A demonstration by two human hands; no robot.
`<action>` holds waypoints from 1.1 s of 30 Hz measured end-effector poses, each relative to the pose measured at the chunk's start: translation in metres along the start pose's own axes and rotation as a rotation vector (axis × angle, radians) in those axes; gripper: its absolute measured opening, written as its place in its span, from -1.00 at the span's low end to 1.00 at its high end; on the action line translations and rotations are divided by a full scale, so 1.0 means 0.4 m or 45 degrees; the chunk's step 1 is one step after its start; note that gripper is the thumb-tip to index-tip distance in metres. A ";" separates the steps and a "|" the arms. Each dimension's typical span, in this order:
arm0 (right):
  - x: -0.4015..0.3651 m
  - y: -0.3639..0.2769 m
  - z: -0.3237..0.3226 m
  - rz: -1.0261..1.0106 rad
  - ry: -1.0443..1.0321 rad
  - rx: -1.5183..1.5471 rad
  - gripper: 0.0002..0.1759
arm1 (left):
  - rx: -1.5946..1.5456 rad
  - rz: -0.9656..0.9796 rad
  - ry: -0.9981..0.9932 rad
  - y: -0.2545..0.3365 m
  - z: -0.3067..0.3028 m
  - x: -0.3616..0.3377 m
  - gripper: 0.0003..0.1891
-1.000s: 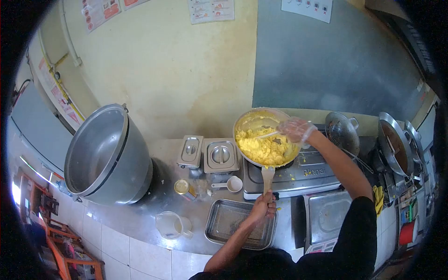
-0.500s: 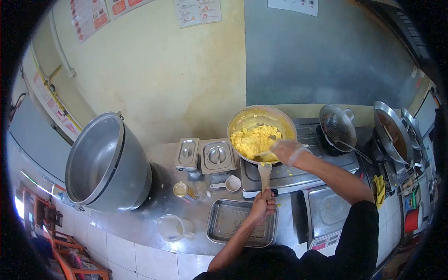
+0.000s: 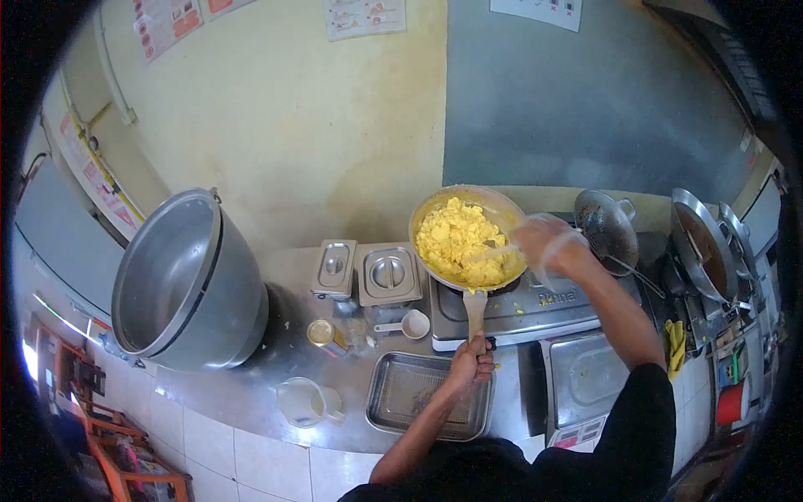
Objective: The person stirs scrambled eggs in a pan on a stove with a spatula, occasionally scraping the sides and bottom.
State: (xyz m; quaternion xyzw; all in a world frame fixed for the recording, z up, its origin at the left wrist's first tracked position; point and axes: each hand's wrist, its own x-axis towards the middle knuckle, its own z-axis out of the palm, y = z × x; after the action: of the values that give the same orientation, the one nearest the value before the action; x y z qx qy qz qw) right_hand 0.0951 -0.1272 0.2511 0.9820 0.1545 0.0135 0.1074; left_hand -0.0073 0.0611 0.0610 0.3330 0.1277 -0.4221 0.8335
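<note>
A round pan (image 3: 503, 211) of yellow scrambled egg (image 3: 456, 238) rests on the left burner of the steel gas stove (image 3: 544, 305). My left hand (image 3: 471, 364) is wrapped round the pan handle (image 3: 475, 314), which points toward me. At the pan's right rim is my right hand (image 3: 544, 241), in a clear plastic glove, closed on a pale spatula (image 3: 493, 253) whose far end lies in the egg. The spatula's tip is partly hidden by egg.
Left of the stove stand two lidded steel containers (image 3: 391, 276), a white scoop (image 3: 414, 325), a can (image 3: 321, 333), a clear jug (image 3: 305, 402) and a large metal pot (image 3: 238, 293). A tray (image 3: 401, 393) sits before the pan; woks (image 3: 606, 222) stand right.
My right hand has moved slightly up and right with the spatula. The egg is heaped higher, toward the pan's middle and right. My left hand keeps its hold.
</note>
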 end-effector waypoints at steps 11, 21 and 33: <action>0.158 0.055 0.308 0.084 0.109 0.079 -0.79 | 0.030 0.019 0.019 -0.004 0.009 0.002 -0.65; 0.102 -0.007 0.152 0.028 0.017 0.044 -0.80 | 0.005 -0.002 0.027 -0.007 -0.002 0.005 -0.64; 0.144 -0.186 0.265 -0.003 -0.055 0.367 -0.76 | 0.020 0.012 0.027 -0.005 0.009 -0.004 -0.60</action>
State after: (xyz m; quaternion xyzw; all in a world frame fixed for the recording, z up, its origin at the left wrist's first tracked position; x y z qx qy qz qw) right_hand 0.1340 -0.0623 0.1313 0.9872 0.1537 -0.0299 -0.0314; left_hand -0.0099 0.0590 0.0635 0.3445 0.1317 -0.4156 0.8314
